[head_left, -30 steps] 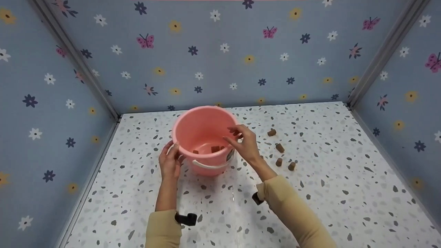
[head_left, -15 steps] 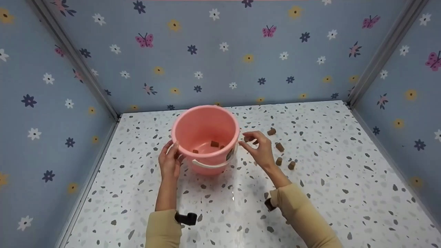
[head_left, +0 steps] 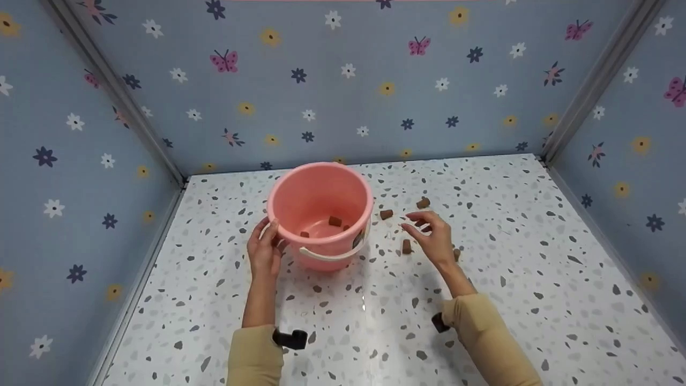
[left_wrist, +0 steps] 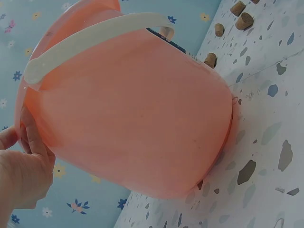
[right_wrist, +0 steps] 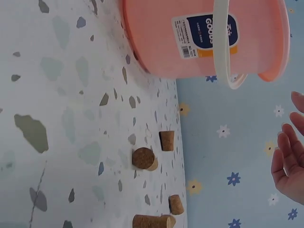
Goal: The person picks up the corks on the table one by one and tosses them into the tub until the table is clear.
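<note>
A pink bucket [head_left: 321, 257] with a white handle [head_left: 332, 257] stands upright on the speckled surface. My left hand [head_left: 262, 252] grips its rim at the left, thumb on one side and fingers on the other in the left wrist view. Inside the bucket lie a brown cork stopper [head_left: 335, 221] and two more, partly hidden by the wall. My right hand [head_left: 437, 241] hovers right of the bucket, thumb and fingers apart, holding nothing. Near it are loose corks: one cork [head_left: 386, 214] by the bucket, another cork [head_left: 407, 246] in front, a third [head_left: 423, 203] behind.
One more cork [head_left: 456, 254] is partly covered by my right hand. Flowered blue panels [head_left: 343, 80] close off the back and both sides. The speckled white surface [head_left: 332, 354] reaches forward under my forearms. A label [right_wrist: 204, 35] is on the bucket's right side.
My right hand has drawn back from over the bucket's rim and moved right above the loose corks. My left hand and the bucket have stayed in place.
</note>
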Available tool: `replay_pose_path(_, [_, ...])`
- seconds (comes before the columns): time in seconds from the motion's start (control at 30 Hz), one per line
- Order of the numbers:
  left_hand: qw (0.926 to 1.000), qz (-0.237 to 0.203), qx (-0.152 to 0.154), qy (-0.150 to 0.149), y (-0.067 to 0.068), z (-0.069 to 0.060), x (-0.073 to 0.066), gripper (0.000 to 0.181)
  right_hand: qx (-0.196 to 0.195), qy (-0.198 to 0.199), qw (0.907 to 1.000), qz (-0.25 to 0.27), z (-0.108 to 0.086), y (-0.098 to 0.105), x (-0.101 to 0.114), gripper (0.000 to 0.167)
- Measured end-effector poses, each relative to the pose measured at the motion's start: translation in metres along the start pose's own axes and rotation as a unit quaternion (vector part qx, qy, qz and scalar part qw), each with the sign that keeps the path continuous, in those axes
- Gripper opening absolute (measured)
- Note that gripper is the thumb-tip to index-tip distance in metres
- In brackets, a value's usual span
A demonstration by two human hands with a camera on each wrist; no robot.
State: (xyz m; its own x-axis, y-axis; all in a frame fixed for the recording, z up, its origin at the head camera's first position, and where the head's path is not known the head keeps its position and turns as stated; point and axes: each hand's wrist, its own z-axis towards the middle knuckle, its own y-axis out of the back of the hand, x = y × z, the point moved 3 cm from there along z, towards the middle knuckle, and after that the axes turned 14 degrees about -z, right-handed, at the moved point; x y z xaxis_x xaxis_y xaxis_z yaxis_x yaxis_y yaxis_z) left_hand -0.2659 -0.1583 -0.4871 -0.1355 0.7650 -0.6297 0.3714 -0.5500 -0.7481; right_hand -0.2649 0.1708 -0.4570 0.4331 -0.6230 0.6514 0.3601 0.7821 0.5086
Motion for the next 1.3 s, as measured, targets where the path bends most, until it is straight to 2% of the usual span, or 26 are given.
replay_pose_path(0.2, [1.0000,-0.007,0.004,-0.005,-0.001,-0.002,-0.001,0.033,0.011,-0.060,0.9980,-0.017,-0.007,0.002,-0.043,0.024])
replay_pose_path(0.63, [0.9998,-0.018,0.004,-0.006,-0.002,-0.002,-0.001,0.033,0.014,-0.114,0.9928,-0.034,-0.020,0.022,-0.076,0.025])
replay_pose_path(0.87, [0.9999,-0.011,0.001,-0.006,-0.002,-0.003,-0.001,0.035,0.044,-0.171,0.9828,-0.054,-0.026,0.032,-0.093,0.033])
replay_pose_path(1.3, [0.9998,-0.017,0.004,-0.011,-0.002,-0.002,0.000,0.032,0.106,-0.232,0.9624,-0.094,-0.039,0.041,-0.123,0.039])
